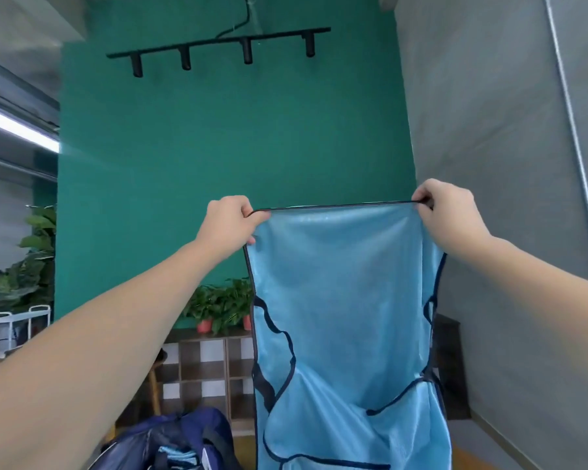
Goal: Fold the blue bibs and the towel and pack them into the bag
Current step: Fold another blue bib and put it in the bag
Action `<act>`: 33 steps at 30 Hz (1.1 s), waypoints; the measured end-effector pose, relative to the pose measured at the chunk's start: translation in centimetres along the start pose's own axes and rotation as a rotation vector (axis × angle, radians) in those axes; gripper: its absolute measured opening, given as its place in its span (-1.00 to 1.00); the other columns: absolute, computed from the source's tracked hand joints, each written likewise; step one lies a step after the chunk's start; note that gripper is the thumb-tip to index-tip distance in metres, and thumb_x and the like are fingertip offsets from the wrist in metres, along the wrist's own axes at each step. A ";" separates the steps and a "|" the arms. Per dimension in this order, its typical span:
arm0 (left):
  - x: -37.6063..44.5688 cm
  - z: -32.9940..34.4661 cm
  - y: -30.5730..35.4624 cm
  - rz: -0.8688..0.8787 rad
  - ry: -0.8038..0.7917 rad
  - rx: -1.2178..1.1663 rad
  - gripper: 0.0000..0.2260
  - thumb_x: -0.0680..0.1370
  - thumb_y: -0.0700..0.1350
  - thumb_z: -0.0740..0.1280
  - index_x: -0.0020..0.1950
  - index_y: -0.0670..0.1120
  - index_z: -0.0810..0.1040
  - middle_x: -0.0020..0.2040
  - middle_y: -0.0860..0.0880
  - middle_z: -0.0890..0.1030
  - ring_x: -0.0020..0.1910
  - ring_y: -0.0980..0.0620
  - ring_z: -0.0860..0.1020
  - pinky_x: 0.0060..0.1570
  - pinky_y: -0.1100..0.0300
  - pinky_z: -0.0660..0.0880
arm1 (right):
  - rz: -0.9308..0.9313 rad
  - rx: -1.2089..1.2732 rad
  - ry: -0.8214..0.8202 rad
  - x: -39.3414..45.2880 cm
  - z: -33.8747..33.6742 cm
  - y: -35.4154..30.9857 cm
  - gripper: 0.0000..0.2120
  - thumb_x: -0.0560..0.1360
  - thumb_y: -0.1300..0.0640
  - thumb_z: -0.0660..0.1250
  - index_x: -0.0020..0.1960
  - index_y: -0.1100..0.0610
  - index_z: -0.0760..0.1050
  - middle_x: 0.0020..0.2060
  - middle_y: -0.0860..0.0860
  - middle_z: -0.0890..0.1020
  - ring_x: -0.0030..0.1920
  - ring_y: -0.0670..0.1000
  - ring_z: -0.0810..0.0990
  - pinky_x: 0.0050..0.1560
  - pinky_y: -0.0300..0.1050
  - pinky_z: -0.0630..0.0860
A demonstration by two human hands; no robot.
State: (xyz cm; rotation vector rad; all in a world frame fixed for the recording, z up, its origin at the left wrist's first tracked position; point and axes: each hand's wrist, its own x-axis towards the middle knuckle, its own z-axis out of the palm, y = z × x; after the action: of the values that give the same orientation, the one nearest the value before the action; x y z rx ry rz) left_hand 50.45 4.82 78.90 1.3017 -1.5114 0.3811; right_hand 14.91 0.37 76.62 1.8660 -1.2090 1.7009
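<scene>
Pinching the top corners of the blue bib [347,300], the left hand [230,220] and right hand [447,208] suspend it taut above the open navy bag [170,442], lower left. Should either pinch slip, that corner would likely drop and the trailing straps could snag the bag.
</scene>
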 end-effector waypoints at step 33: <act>-29.1 28.3 -25.3 -0.217 -0.881 0.103 -0.86 0.62 -0.05 0.39 -0.07 0.00 0.73 -0.21 0.24 0.59 -0.21 0.26 0.52 -0.09 0.33 0.36 | 0.427 -0.180 -0.997 -35.6 23.8 20.7 -0.89 0.62 0.05 0.29 0.03 -0.11 0.58 -0.03 -0.03 0.69 -0.15 0.01 0.64 -0.07 0.01 0.61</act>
State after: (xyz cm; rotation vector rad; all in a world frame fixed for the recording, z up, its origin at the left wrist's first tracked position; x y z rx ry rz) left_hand 53.85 -11.02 33.85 1.8201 -2.0391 -0.3152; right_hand 17.21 -16.42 32.16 2.5335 -2.1426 0.6739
